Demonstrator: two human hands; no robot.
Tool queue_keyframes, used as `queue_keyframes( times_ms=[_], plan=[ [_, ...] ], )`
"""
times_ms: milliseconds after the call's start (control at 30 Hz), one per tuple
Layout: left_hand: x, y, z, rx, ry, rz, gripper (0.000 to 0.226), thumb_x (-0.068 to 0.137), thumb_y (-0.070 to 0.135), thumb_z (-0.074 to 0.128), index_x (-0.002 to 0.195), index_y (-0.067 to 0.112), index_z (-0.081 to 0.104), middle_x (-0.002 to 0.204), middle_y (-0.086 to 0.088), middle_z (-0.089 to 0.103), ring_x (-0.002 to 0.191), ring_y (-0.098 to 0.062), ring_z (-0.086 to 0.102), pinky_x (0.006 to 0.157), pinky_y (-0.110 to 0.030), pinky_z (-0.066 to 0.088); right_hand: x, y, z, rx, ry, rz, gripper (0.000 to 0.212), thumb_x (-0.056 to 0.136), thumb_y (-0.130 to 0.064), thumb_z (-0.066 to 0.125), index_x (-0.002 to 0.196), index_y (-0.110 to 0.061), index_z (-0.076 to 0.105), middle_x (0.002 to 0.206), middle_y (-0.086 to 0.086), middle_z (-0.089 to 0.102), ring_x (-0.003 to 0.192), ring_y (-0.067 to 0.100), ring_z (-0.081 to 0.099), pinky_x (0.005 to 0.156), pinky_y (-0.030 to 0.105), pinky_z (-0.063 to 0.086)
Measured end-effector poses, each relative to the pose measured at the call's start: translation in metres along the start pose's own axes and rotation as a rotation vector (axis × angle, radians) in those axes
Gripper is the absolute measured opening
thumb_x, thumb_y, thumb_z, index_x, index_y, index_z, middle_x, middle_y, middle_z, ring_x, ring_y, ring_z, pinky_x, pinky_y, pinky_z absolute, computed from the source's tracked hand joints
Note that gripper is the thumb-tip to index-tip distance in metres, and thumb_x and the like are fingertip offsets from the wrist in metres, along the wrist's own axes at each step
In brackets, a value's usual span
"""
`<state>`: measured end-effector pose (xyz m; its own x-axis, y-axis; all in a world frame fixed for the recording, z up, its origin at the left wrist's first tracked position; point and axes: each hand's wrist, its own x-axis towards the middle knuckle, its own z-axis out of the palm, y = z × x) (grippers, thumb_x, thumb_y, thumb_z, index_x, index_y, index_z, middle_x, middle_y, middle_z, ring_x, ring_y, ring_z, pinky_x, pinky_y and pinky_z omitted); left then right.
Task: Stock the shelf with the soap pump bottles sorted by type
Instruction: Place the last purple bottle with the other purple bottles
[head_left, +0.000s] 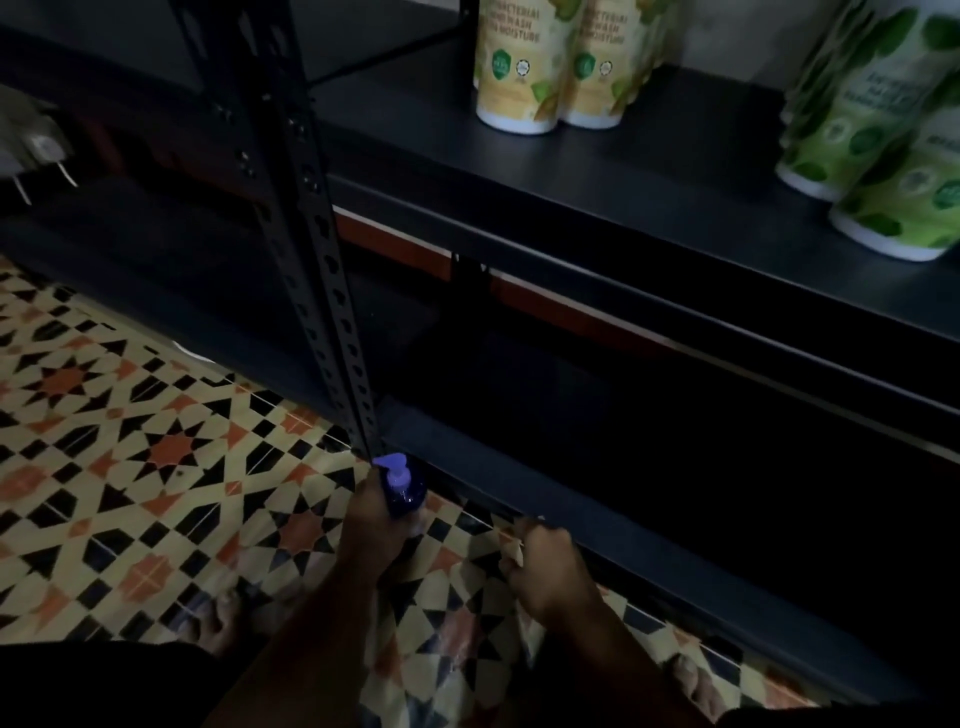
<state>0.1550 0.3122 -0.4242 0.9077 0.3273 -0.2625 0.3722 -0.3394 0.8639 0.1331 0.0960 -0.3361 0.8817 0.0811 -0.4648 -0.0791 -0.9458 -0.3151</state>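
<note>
The left hand (371, 525) grips a dark blue soap bottle with purple pump (402, 488), fingers clamped around it; the right hand (545, 574) has its fingers curled together, empty, beside the black metal shelf (623, 171).

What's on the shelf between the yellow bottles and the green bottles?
Nothing: in the head view, bare dark shelf separates the yellow bottles from the green bottles.
</note>
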Motion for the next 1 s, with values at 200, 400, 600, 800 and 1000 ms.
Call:
queue_keyframes(
  times_ms=[200, 400, 600, 800, 1000],
  plan=[
    [-0.016, 0.009, -0.023, 0.033, 0.020, 0.118, 0.070, 0.056, 0.052, 0.088, 0.118, 0.030, 0.065, 0.112, 0.001, 0.068, 0.103, -0.022, 0.067, 0.091, -0.044, 0.057, -0.018, 0.000, -0.012, 0.135, 0.042, -0.026, 0.049, 0.097, -0.021, 0.066, 0.142, -0.007, 0.054, 0.136, 0.012, 0.064, 0.121, 0.026, 0.064, 0.101, 0.034, 0.054],
    [-0.053, 0.081, -0.062, -0.042, 0.066, 0.236, 0.072, 0.067, 0.054, 0.093, 0.127, 0.033, 0.060, 0.119, 0.002, 0.056, 0.108, -0.011, 0.062, 0.094, -0.033, 0.051, -0.053, -0.018, -0.055, 0.282, 0.179, -0.151, 0.057, 0.101, -0.024, 0.064, 0.154, -0.013, 0.044, 0.153, 0.006, 0.049, 0.138, 0.020, 0.049, 0.111, 0.024, 0.039],
    [-0.085, 0.163, -0.095, -0.112, 0.129, 0.369, 0.056, 0.077, 0.042, 0.089, 0.125, 0.025, 0.066, 0.111, 0.003, 0.049, 0.102, -0.005, 0.059, 0.094, -0.027, 0.045, -0.095, -0.047, -0.122, 0.288, 0.443, -0.321, 0.052, 0.100, -0.026, 0.065, 0.149, -0.017, 0.051, 0.151, 0.002, 0.051, 0.140, 0.015, 0.047, 0.106, 0.012, 0.027],
    [-0.114, 0.236, -0.120, -0.226, 0.212, 0.502, 0.045, 0.077, 0.046, 0.087, 0.117, 0.035, 0.069, 0.114, 0.006, 0.058, 0.098, 0.011, 0.059, 0.085, -0.007, 0.043, -0.127, -0.072, -0.189, 0.239, 0.756, -0.504, 0.041, 0.095, -0.024, 0.069, 0.135, -0.015, 0.064, 0.128, 0.001, 0.065, 0.115, 0.019, 0.064, 0.099, 0.029, 0.051],
    [-0.117, 0.284, -0.149, -0.317, 0.294, 0.578, 0.084, 0.072, 0.080, 0.073, 0.137, 0.030, 0.063, 0.129, 0.005, 0.068, 0.119, -0.011, 0.066, 0.106, -0.040, 0.054, -0.138, -0.096, -0.237, 0.036, 0.984, -0.551, 0.044, 0.092, -0.028, 0.070, 0.133, -0.011, 0.065, 0.123, 0.005, 0.064, 0.119, 0.025, 0.051, 0.102, 0.039, 0.048]
  ],
)
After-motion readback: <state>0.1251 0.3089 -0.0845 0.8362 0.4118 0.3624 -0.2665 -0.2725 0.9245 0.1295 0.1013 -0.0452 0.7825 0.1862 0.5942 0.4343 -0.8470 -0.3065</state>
